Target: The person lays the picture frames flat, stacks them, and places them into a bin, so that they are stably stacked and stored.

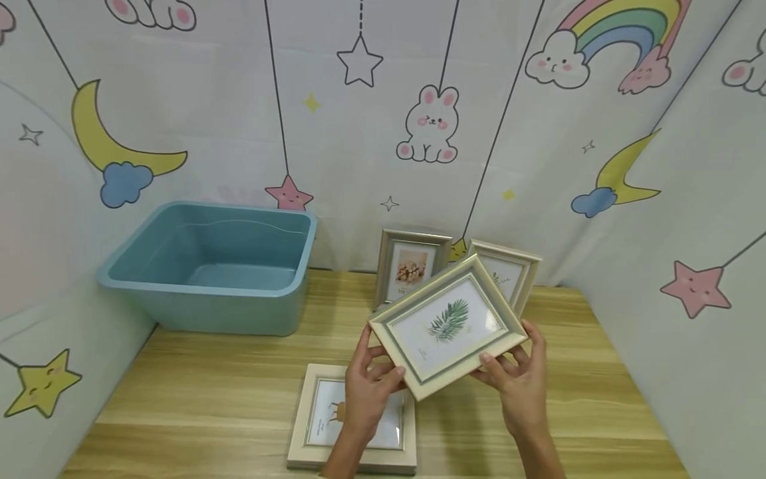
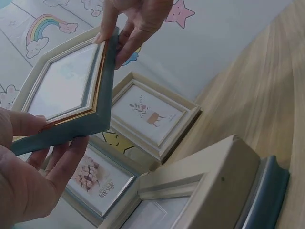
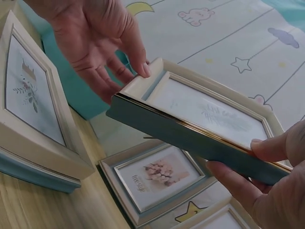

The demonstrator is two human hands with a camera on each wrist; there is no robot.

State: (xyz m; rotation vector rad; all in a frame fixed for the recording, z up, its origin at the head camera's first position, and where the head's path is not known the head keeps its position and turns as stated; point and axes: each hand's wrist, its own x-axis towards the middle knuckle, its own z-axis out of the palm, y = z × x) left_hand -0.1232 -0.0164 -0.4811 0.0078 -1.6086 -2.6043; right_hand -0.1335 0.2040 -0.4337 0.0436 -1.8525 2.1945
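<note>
Both hands hold up a cream picture frame [image 1: 449,326] with a green leaf print, tilted, above the table. My left hand [image 1: 370,392] pinches its lower left corner, thumb on the front and fingers beneath. At the lower right edge, my right hand [image 1: 519,389] grips it the same way. In the right wrist view the side of this frame [image 3: 181,138] looks blue-grey. Below my left hand lies another cream frame [image 1: 302,426] with a deer print, partly covered by the hand. The left wrist view shows a second, blue-edged frame [image 2: 271,191] under that one.
Against the back wall stand a silvery frame [image 1: 385,266] with a flower print and a cream frame [image 1: 526,279], partly hidden by the held one. A blue plastic tub [image 1: 215,309] sits at the back left of the wooden table [image 1: 227,386]. Cartoon-printed cloth [image 1: 239,100] encloses the table.
</note>
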